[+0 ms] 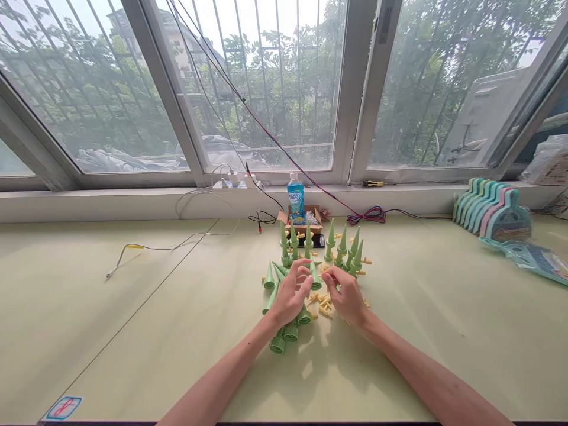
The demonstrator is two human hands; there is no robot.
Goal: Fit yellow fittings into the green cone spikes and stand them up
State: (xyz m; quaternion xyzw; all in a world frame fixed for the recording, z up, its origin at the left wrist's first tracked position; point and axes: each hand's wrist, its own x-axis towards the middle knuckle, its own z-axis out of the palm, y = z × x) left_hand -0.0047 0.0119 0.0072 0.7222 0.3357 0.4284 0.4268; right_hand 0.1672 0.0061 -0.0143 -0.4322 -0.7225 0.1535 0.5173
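Note:
My left hand (293,296) is closed around a green plastic watering spike (315,278), its point upward and its wide end low. Facing it, my right hand (347,296) pinches a small yellow valve piece (324,268) close to the spike; the fingers hide most of that piece. Under and in front of my left hand lie several loose green spikes (277,343). Between the hands is a pile of yellow T-shaped pieces (325,307). Behind both hands stand green spikes (331,239) with yellow pieces sticking out of their sides.
A blue bottle (296,198) stands at a small cardboard box (316,213) near the sill, with a dark phone (317,240) before it. Bundled cable (370,216) lies to the right. Folded hangers (492,207) stand far right; a white cable (155,247) crosses the left tabletop.

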